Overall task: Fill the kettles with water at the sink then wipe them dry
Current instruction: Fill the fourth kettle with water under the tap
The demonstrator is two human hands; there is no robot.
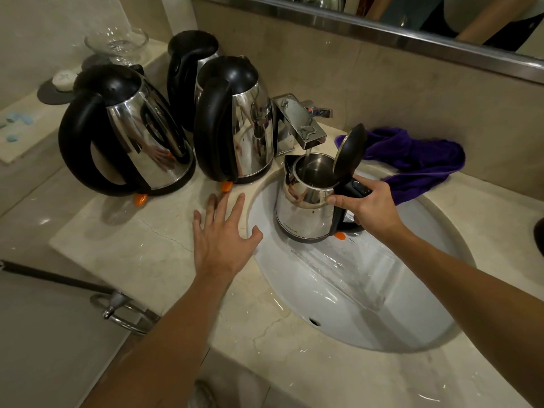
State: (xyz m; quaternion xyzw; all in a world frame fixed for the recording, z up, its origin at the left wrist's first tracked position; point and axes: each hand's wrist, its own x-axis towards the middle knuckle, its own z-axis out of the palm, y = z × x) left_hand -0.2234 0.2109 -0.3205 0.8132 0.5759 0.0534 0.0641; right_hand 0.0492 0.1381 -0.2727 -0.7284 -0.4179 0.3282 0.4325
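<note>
Gripping the black handle of the small kettle [306, 207], right hand [368, 204] clamped, lid up, mouth under the running tap [306, 128] over the sink [368, 304]. Resting flat on the table [132, 245] just left, left hand [220, 231] with fingers spread. Printed low on the kettle wall, a small logo, too tiny to read.

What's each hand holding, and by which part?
Right hand grips the open kettle by its black handle, under the tap. Left hand holds nothing.
</note>
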